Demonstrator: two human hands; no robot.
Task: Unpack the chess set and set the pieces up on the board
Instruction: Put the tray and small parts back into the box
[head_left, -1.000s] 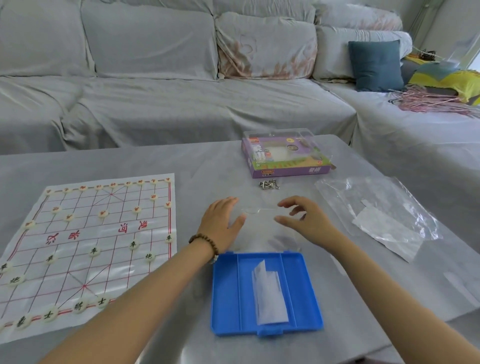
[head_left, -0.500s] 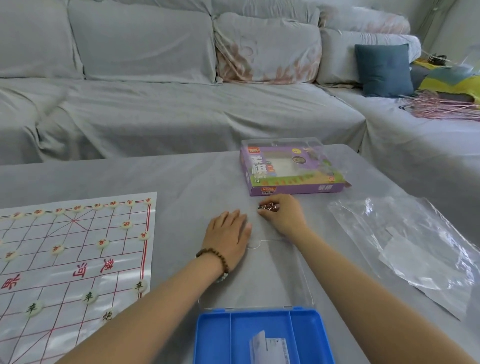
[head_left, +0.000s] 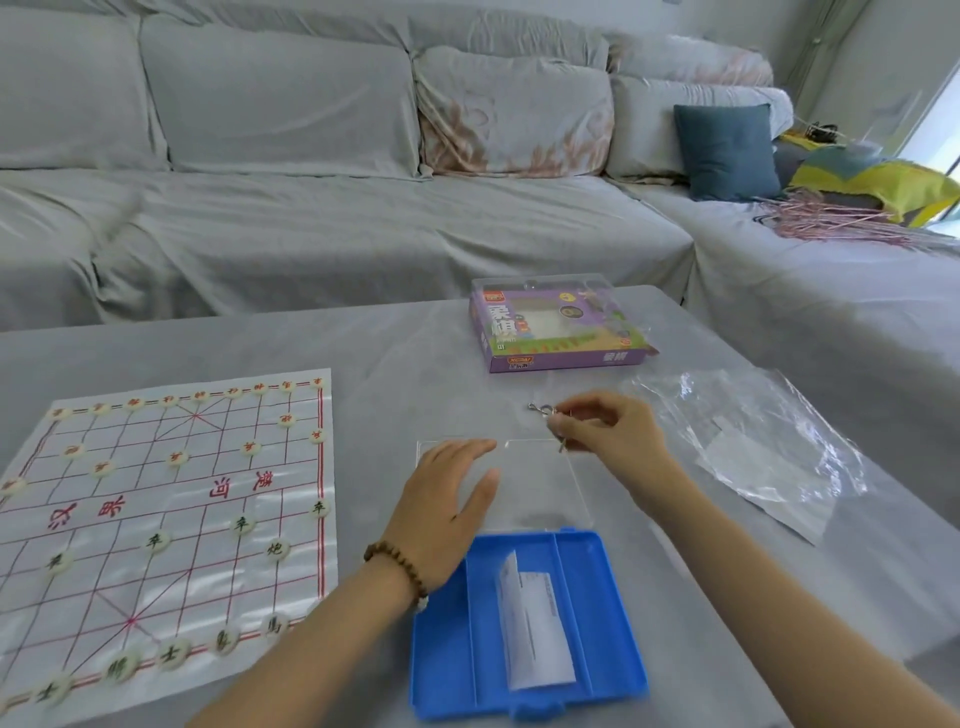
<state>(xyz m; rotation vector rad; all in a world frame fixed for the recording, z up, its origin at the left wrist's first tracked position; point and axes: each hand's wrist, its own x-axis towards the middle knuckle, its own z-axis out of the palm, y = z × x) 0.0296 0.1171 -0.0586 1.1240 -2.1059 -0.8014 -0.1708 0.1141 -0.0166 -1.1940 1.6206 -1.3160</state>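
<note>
pieces (head_left: 241, 525) sat on the line crossings of the board (head_left: 166, 467), a printed sheet lying flat on the table (head_left: 363, 353) to the left of the blue tray (head_left: 447, 654). the dark-marked rows lay about level with the tray and the red-marked rows beyond it, so the board's files ran roughly the same way as the tray's dividers.

the left hand (head_left: 452, 499) lay spread and flat, fingers straight, on the clear lid (head_left: 545, 483), which rested just beyond the tray and touched its far edge. the right hand (head_left: 613, 441) hung over the lid's far right part, beyond the tray, and pinched small metal bits (head_left: 540, 409) between thumb and fingertips. they were too small to say what they were.

a folded paper slip (head_left: 535, 634) lay in the tray's middle compartment, and no pieces showed in the tray. a purple box (head_left: 561, 332) stood well beyond the tray, and a crumpled clear bag (head_left: 753, 447) lay beyond it to the right.

the unpacking looked close to finished, though the pieces could not be counted surely enough to call the setup complete. the board lay to the left of both hands, with the left hand clearly nearer. any further touch to the pieces would likely have fallen to that hand, reaching leftward away from the tray, since the right hand was occupied.
</note>
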